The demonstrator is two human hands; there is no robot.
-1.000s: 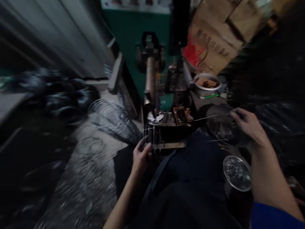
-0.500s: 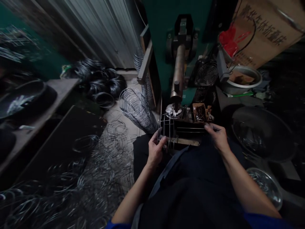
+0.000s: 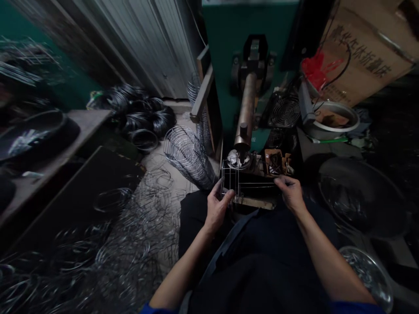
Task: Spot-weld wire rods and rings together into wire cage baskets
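Observation:
My left hand grips the left end of a small wire cage frame that lies on a jig under the copper arm of a green welding machine. My right hand pinches thin straight wires at the frame's right end. Both hands sit just above my lap, in front of the machine.
A stack of finished wire cages lies on the floor at the left, with loose wire rings scattered around. Black wire coils lie by the wall. A dark basin and a metal bowl stand at the right; a cardboard box behind.
My right hand came from the dark basin with a wire to the frame's right end. My left hand stayed on the frame. The view swung left and steadied.

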